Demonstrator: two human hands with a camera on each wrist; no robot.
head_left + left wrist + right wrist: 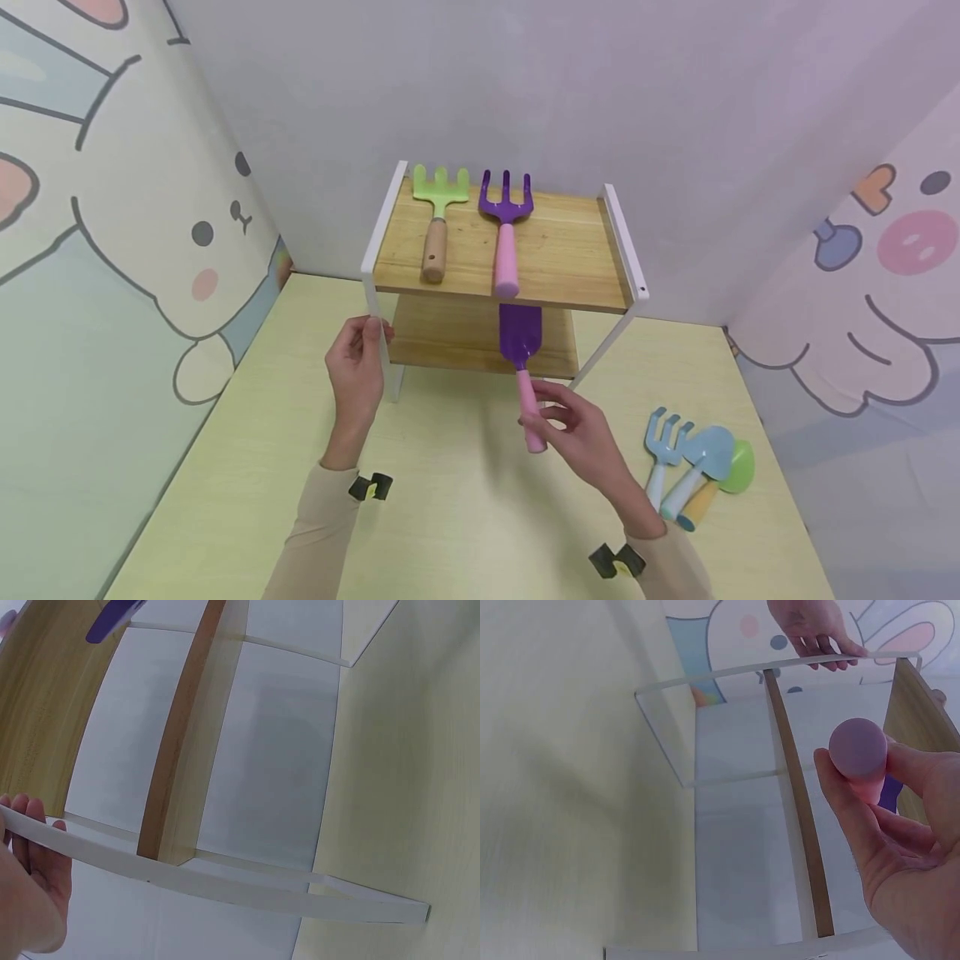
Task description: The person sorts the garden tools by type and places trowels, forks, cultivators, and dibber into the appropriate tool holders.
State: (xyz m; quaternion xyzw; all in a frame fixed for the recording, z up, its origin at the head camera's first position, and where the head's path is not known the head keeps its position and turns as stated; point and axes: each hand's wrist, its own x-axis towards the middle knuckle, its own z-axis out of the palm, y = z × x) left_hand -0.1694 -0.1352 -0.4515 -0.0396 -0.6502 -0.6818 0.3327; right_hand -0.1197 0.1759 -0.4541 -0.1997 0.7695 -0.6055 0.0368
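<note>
right hand pinching trowel by its handle, blade between shelves; left hand closed round rack's side post.

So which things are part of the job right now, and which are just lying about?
Seem part of the job:
purple trowel, in the right hand
shelf, held by the left hand
green fork and purple fork, on the top board

Seem just lying about on the table:
blue fork
blue trowel
green trowel
</note>
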